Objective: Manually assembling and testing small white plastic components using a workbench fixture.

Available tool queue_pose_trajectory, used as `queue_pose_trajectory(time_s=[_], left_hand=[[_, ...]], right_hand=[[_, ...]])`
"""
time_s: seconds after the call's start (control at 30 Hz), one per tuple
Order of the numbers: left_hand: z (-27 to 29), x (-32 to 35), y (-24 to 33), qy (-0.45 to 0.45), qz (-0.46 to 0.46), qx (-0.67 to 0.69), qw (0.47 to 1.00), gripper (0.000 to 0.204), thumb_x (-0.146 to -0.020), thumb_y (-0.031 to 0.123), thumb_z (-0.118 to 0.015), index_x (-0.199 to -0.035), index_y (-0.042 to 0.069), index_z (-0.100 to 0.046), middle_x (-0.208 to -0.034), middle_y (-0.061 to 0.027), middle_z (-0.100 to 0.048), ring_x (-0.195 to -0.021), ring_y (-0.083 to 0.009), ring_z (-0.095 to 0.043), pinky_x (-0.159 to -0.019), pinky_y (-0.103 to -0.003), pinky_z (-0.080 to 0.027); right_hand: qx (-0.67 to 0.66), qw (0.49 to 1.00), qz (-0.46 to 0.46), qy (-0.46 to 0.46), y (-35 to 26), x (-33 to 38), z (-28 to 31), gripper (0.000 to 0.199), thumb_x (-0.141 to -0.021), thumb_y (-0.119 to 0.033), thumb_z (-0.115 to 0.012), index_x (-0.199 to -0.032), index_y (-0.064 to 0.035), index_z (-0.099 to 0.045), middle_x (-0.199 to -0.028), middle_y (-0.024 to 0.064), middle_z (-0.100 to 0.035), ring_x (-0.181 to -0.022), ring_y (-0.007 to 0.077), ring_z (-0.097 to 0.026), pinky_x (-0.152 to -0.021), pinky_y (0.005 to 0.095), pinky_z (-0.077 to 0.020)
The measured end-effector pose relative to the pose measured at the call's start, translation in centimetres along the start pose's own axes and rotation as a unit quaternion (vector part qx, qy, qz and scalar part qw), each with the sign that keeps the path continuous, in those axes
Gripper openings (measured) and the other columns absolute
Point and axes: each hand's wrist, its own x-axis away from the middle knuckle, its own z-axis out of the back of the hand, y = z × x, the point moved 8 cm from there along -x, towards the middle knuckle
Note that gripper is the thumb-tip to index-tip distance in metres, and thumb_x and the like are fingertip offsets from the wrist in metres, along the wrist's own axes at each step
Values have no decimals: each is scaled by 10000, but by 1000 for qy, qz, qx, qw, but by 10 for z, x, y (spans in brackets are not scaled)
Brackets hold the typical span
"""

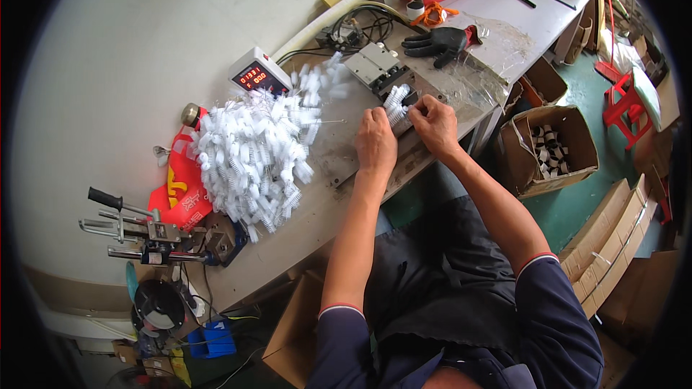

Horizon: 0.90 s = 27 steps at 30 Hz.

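Several small white bristle brushes [396, 104] stand bunched between my two hands, beside a metal block fixture [376, 68] on the workbench. My left hand [375, 142] is closed, its fingertips pinched just left of the bunch. On the other side, my right hand [435, 128] is pinched closed with thumb and forefinger close to the brushes. What the fingertips of each hand grip is too small or hidden to make out. To the left lies a big heap of white brushes [252, 155], some with thin wire stems sticking out.
A white box with a red digital display [261, 75] stands behind the heap. A lever press [162, 234] is at the bench's left end. Beyond the fixture lie a black glove [440, 43] and orange cord [435, 14]. A cardboard box [551, 151] sits on the floor at right.
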Motion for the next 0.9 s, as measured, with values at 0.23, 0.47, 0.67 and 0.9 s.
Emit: queue_pose_trajectory(time_s=[0.23, 0.47, 0.67, 0.9], left_hand=[[50, 35, -104, 197, 198, 214, 936, 134, -1000, 70, -548, -1086, -19, -598, -843, -135, -681, -637, -243, -651, -586, -359, -506], [35, 52, -147, 224, 339, 462, 789, 147, -1059, 122, -510, -1128, 13, -580, -832, -58, -638, -528, -74, -508, -422, -235, -374], [40, 47, -136, 219, 349, 432, 802, 196, -1067, 122, -497, -1124, -30, -606, -1018, -124, -721, -582, -111, -609, -449, -247, -462], [42, 47, -137, 193, 387, 413, 801, 218, -1067, 133, -497, -1148, -37, -605, -1076, -115, -713, -671, -147, -688, -442, -266, -506]], right_hand=[[-4, 976, 209, -54, -55, 24, -17, 117, -873, -120, -707, -867, -40, -622, -756, 138, -659, -710, 364, -671, -641, 438, -537], [105, 942, 282, -148, -96, 30, -136, 127, -850, -121, -651, -950, -45, -669, -950, 140, -654, -942, 350, -657, -798, 427, -573], [237, 915, 254, -205, -84, -3, -188, 191, -823, -198, -702, -939, -47, -708, -1039, 160, -679, -991, 384, -690, -808, 433, -590], [238, 911, 200, -272, -87, -4, -166, 229, -839, -277, -646, -827, -55, -703, -797, 212, -702, -807, 418, -698, -728, 506, -553]])
